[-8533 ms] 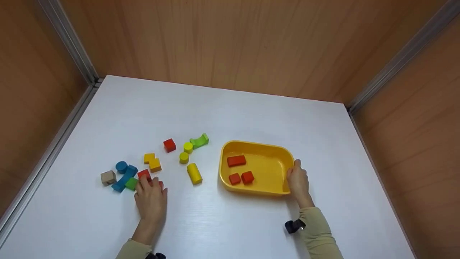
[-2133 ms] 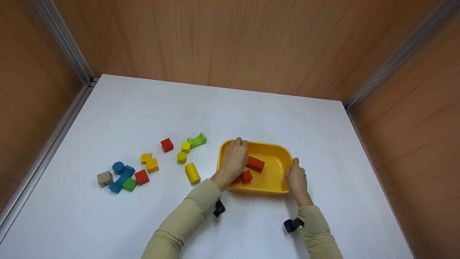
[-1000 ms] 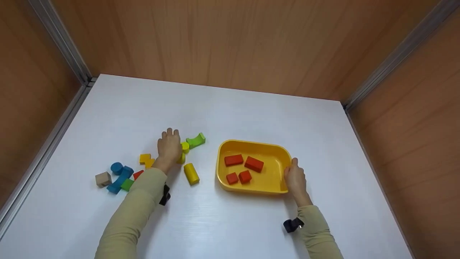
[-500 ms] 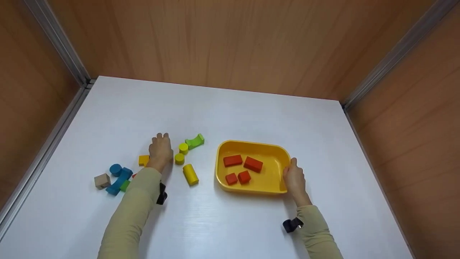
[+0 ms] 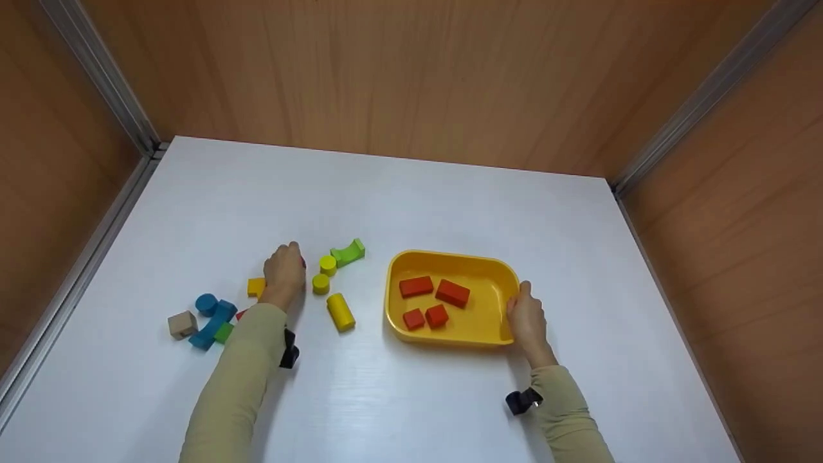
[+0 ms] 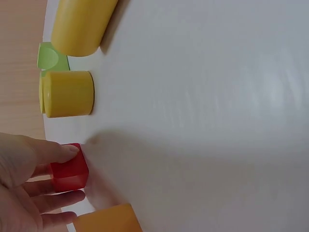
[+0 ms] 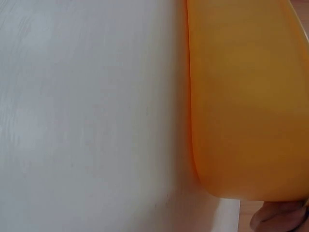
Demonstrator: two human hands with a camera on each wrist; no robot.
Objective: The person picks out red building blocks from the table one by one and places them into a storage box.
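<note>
My left hand (image 5: 285,273) pinches a red cube (image 6: 70,175) between thumb and fingers; in the head view only a sliver of the cube shows past the hand. Just right of it stand two short yellow cylinders (image 5: 321,284), with a longer yellow cylinder (image 5: 341,312) lying nearer me. An orange block (image 6: 110,220) is close below the fingers in the left wrist view. My right hand (image 5: 528,321) grips the right end of a yellow tray (image 5: 482,334) by its rim. Several red blocks (image 5: 452,293) lie inside the tray.
Left of the left hand lie a plain wooden cube (image 5: 182,325), a blue cylinder (image 5: 206,304), a blue curved block (image 5: 212,326) and a green block (image 5: 224,332). A red block is mostly hidden by the left sleeve. A light green arch block (image 5: 348,253) sits farther back. Wooden walls enclose the table.
My left hand has put another red block into the tray, come back left, and taken hold of the red cube at the back. My right hand has stayed on the tray.
</note>
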